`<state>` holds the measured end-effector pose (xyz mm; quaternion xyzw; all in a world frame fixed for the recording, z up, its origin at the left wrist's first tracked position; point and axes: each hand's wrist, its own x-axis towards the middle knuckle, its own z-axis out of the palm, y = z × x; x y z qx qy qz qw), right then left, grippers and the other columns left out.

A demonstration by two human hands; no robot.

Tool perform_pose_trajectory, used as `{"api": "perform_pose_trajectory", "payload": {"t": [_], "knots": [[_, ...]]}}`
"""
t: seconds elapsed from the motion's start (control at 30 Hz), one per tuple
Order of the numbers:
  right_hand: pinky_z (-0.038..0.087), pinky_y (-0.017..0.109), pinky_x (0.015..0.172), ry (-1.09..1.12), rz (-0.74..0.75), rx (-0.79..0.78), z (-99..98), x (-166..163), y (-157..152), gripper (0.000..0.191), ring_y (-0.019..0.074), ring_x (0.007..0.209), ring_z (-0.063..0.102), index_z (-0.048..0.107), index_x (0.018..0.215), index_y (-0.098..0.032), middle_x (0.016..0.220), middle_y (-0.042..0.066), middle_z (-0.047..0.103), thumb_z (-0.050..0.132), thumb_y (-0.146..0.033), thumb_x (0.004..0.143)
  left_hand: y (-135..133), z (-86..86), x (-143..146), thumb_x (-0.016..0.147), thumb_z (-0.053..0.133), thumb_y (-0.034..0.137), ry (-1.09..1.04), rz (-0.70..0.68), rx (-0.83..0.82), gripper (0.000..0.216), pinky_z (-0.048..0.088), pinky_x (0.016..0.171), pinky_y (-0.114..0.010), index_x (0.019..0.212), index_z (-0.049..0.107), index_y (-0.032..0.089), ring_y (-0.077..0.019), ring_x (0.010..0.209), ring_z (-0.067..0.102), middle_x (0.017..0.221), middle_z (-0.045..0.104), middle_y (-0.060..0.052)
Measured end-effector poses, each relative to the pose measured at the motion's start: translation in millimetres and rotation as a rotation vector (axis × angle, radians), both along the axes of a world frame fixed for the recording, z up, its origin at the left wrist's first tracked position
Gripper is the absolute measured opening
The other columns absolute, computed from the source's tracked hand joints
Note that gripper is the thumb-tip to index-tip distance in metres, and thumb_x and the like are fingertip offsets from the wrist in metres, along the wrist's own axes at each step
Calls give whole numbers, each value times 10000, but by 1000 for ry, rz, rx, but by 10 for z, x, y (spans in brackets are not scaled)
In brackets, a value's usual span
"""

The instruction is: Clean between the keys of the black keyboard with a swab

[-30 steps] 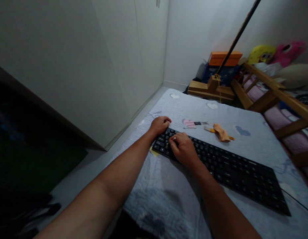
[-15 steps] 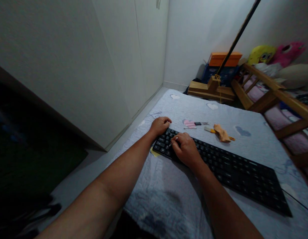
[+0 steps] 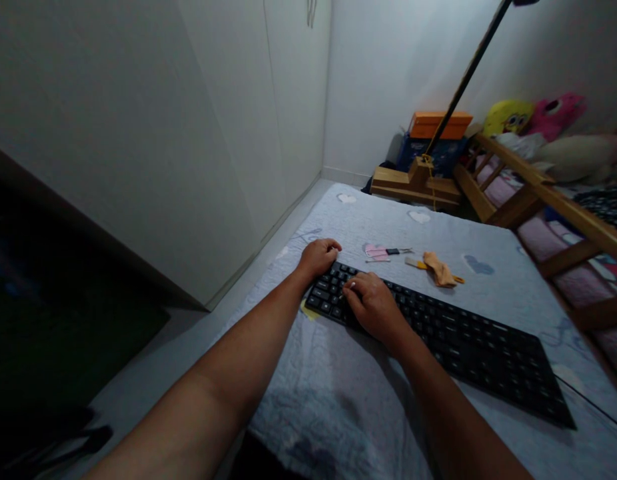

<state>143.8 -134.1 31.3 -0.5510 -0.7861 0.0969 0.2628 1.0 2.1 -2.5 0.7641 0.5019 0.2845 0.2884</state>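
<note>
From where I stand, the black keyboard (image 3: 493,353) lies slantwise across a pale blue quilted cover (image 3: 313,373), its cable (image 3: 588,397) trailing off at the right-hand end. The person's right hand (image 3: 372,298) is over the keys near the keyboard's left end, thumb and fingertips pinching a thin white-tipped cotton swab (image 3: 353,285); I can't make out whether its lower tip touches a key. The left hand (image 3: 318,258) is at the far left corner of the keyboard, fingers curled, and I cannot tell whether they grip the edge. A bit of yellow (image 3: 308,311) pokes out by the near left corner. Beyond the keyboard lie a slim metal tool (image 3: 392,251) with a black middle, a thin stick (image 3: 377,261) just beside it, and a yellow-handled brush (image 3: 414,263) with an orange cloth (image 3: 440,270) over its handle.
</note>
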Motion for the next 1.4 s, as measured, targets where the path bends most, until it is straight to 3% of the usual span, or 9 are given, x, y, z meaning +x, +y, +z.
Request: {"api": "perform_pose_trajectory", "payload": {"t": [0.23, 1.4], "knots": [[417, 349, 818, 55, -3, -26, -35, 37, -117, 177, 212, 844, 549, 684, 847, -183, 846, 62, 660, 527, -188, 928, 1, -3, -2, 787, 505, 221, 3, 3, 4, 304, 476, 742, -266, 953, 755, 172, -168, 766, 632, 800, 725, -31], [412, 337, 771, 122, -85, 32, -61, 212, -179, 188, 208, 804, 542, 631, 756, -193, 783, 55, 642, 511, -172, 899, -13, 12, -7, 791, 501, 216, 29, 2, -15, 317, 484, 751, -268, 979, 753, 176, -173, 788, 637, 821, 729, -31]]}}
